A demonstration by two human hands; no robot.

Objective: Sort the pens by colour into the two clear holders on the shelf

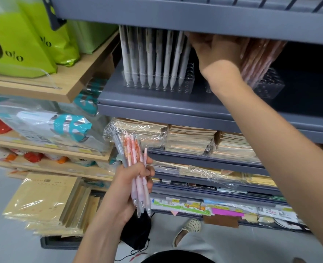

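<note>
Head view. The likeliest slip is at the top of the grey shelf [157, 103]. The right hand [215, 52] reaches between the two holders, just under the edge of the upper shelf [176, 18], which sits low over the pen tops. A careless pull there could rake the row of white pens [153, 57] in the left clear holder [187, 86]. The rightmost of these already lean towards the hand. It could also tip the pink pens [259, 57], which slant steeply out of the right clear holder [270, 86], behind the wrist.

The right hand's fingers [194, 37] lie at the caps of the rightmost white pens, touching or nearly so. Their tips are hidden under the shelf edge, so I cannot tell whether they pinch one.

A second risk is a mix-up. The left hand [132, 181], held low and well apart from the holders, has its fingers [149, 164] curled tightly round a bundle of pink pens [138, 186]. A grey pen [118, 147] stands at the bundle's left edge. The bundle is fanned out, so a loosened grip could let one drop to the floor [176, 221].
</note>
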